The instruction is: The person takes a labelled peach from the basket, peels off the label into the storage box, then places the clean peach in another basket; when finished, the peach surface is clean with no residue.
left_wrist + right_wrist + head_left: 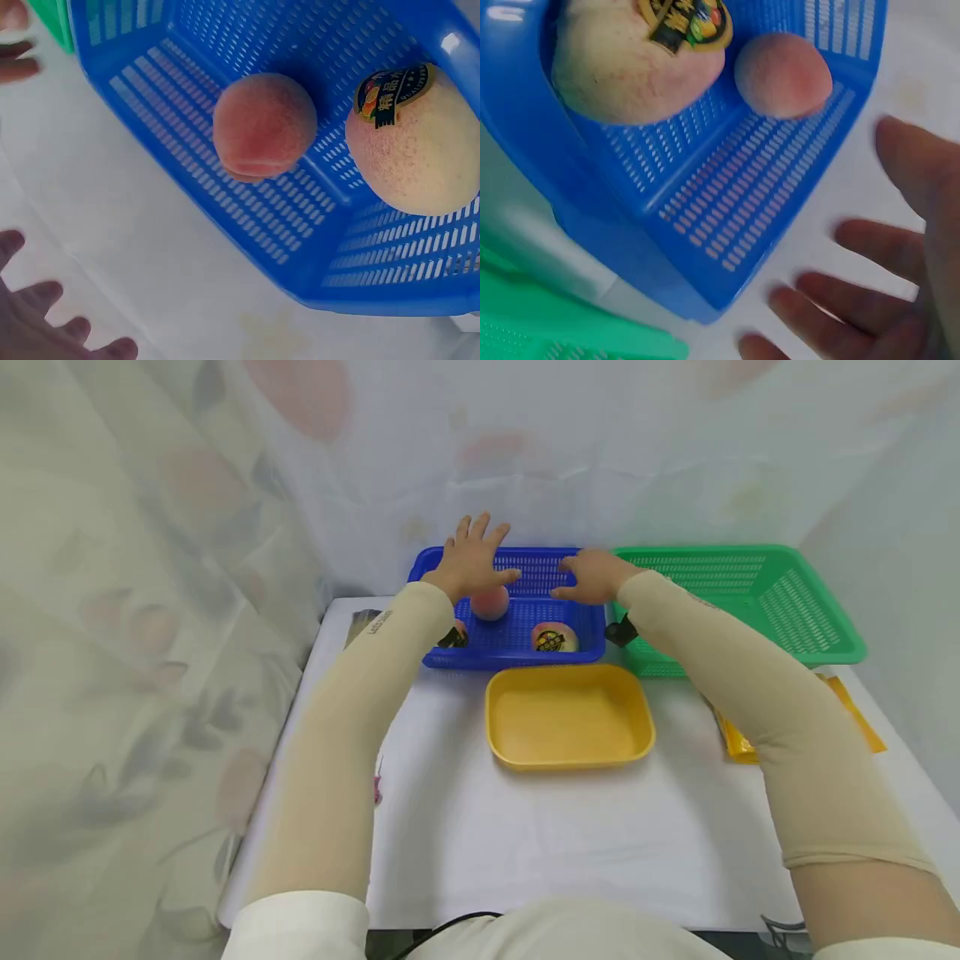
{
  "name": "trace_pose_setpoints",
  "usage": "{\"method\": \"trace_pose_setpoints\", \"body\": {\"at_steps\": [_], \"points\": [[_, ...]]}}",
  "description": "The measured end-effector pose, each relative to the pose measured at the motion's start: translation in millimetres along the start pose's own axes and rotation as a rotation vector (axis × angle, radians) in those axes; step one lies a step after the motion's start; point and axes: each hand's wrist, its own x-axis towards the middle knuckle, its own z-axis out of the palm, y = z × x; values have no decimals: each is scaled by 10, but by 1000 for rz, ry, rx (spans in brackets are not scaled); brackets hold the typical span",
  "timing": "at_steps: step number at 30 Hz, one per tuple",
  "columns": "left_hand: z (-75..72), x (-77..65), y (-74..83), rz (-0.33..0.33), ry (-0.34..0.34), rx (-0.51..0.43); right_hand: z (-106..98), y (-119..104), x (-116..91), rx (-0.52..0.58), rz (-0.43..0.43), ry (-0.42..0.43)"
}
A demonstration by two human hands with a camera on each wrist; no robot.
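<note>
A blue basket [517,657] stands at the back of the table with peaches in it. A plain pink peach [490,602] lies toward its left back. Another peach [555,638] with a black-and-gold label sits at the front right, and a third [460,632] is partly hidden behind my left wrist. My left hand [472,564], fingers spread, is over the basket's back left part and holds nothing. Over the back right corner, my right hand [596,577] has its fingers extended and apart, also holding nothing; the right wrist view shows those fingers [855,292] beside the rim.
To the right of the blue basket stands a green basket [847,639]. A yellow tray [570,718] lies in front. Yellow packets [738,743] are partly under my right forearm, and a dark packet [360,622] lies by the left arm. A patterned curtain [525,460] hangs behind.
</note>
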Motion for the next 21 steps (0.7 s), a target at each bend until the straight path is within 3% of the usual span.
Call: {"method": "trace_pose_setpoints", "body": {"at_steps": [4, 9, 14, 21], "points": [[67, -162, -9, 128, -45, 49, 98, -89, -22, 4, -63, -127], [242, -396, 8, 228, -65, 53, 231, -200, -45, 27, -75, -197], [409, -538, 148, 327, -69, -93, 392, -227, -99, 42, -27, -256], [632, -689, 332, 425, -68, -323, 677, -198, -156, 57, -99, -253]]}}
